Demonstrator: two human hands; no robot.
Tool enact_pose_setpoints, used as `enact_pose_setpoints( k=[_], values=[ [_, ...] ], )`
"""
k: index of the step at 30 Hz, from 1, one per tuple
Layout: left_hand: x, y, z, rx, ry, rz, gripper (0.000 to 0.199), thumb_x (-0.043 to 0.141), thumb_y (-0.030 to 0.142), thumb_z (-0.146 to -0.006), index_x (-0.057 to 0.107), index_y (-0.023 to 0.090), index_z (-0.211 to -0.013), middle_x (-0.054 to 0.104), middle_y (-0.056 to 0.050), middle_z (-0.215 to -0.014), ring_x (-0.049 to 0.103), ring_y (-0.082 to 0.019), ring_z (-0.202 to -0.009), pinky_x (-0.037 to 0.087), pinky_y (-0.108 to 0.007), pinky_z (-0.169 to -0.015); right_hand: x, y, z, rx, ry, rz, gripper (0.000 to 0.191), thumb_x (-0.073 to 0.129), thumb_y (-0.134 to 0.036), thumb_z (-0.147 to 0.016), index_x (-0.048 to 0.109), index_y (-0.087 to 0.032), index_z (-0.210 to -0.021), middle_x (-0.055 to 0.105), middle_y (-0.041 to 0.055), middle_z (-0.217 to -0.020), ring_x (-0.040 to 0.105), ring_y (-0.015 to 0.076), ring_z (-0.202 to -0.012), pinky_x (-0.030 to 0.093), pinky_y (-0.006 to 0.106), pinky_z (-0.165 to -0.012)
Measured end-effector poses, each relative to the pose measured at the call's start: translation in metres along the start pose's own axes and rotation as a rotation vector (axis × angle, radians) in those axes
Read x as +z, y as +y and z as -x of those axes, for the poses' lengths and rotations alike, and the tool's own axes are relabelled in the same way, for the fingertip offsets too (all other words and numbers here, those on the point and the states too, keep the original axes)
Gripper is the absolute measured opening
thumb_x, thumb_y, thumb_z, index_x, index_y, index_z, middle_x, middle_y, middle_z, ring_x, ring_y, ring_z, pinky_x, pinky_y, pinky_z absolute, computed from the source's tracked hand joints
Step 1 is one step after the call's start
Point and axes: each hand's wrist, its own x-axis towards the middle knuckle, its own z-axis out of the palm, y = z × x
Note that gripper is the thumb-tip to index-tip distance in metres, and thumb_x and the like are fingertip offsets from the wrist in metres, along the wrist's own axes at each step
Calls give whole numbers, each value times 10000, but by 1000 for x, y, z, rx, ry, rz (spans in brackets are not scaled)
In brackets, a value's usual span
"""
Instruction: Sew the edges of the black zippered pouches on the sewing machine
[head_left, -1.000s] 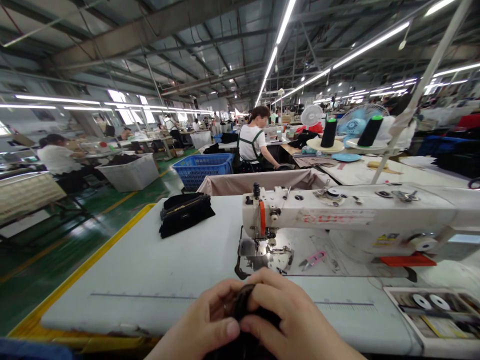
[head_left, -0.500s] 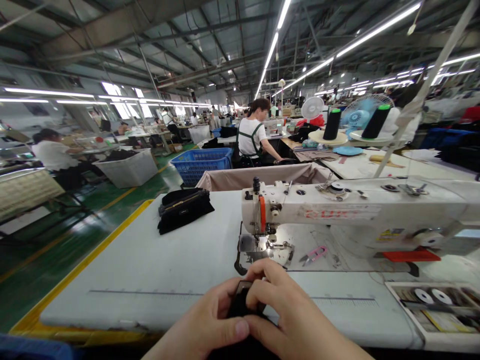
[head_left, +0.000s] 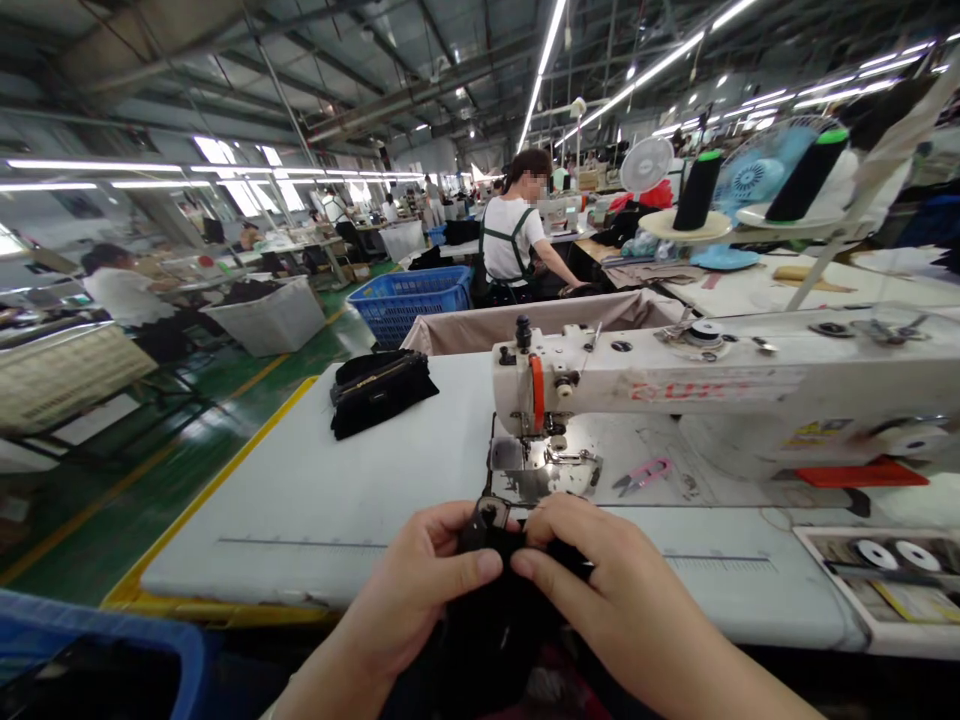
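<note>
My left hand [head_left: 442, 570] pinches the left side of a black fabric piece [head_left: 487, 640], its thumb lying on top near a folded-over end. On the other side my right hand [head_left: 592, 560] grips the same fabric between thumb and curled fingers. The cloth hangs down below both hands at the table's front edge; its full shape is hidden. Just beyond stands a white sewing machine [head_left: 660, 375], its needle area above the metal plate. Pink-handled thread snips [head_left: 643, 476] lie on the machine bed.
A black zippered pouch-like piece [head_left: 384, 392] lies on the white table [head_left: 315, 500]. Blue crates [head_left: 411, 298] stand beyond it and at the lower left. A bobbin tray [head_left: 862, 590] sits at the right. Behind the machine, a person [head_left: 510, 235] works beside a fabric-lined bin [head_left: 457, 328].
My hands have shifted slightly apart, and more of the black fabric shows between and below them. The camera view has tilted down, bringing the lower-left blue crate further into sight.
</note>
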Motion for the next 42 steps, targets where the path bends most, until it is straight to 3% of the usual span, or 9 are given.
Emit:
enact_pose_setpoints(
  k=[8,15,23,29,31,34,42],
  values=[
    [-2,-4,2,29,74,75,268,813,255,-717,696,130,-923,682,-52,-873,622,-150,-782,506,-239,-758,0,2,2,-74,81,-60,130,576,-187,-871,575,-219,-745,641,-6,-843,578,154,-792,434,290,-743],
    [-3,-13,2,139,252,-128,247,775,244,-784,720,167,-1012,720,-54,-973,641,-173,-930,498,-234,-851,-1,4,3,-28,83,-20,161,591,-201,-860,540,-215,-708,616,-8,-796,561,159,-770,419,294,-705],
    [3,-10,3,90,242,-75,275,766,276,-783,738,165,-1032,722,-58,-896,643,-203,-888,504,-268,-808,1,5,2,-8,109,-11,158,643,-223,-820,547,-220,-695,622,-13,-794,568,162,-762,423,302,-717],
    [3,-9,2,159,212,-220,192,683,260,-863,723,141,-1007,673,-52,-908,576,-177,-876,465,-260,-826,-2,4,0,80,105,5,123,665,-219,-792,558,-227,-731,640,-33,-758,586,156,-714,435,293,-667],
    [2,-9,2,138,219,-171,183,717,261,-837,721,144,-976,674,-45,-883,577,-170,-852,471,-253,-806,-3,4,0,90,103,-34,99,677,-195,-782,618,-247,-842,671,-38,-800,619,158,-745,458,288,-688],
    [1,-10,3,93,245,-47,183,784,243,-768,717,140,-904,684,-39,-861,592,-156,-832,481,-232,-791,-2,7,-1,66,103,-94,254,689,-189,-782,675,-292,-1013,714,-31,-898,662,172,-829,490,304,-775],
    [2,-5,4,-13,218,147,187,772,234,-774,710,137,-921,690,-49,-878,622,-132,-779,507,-220,-760,2,9,0,95,76,-206,227,673,-164,-788,710,-291,-973,731,-46,-865,681,148,-811,505,257,-764]
  ],
)
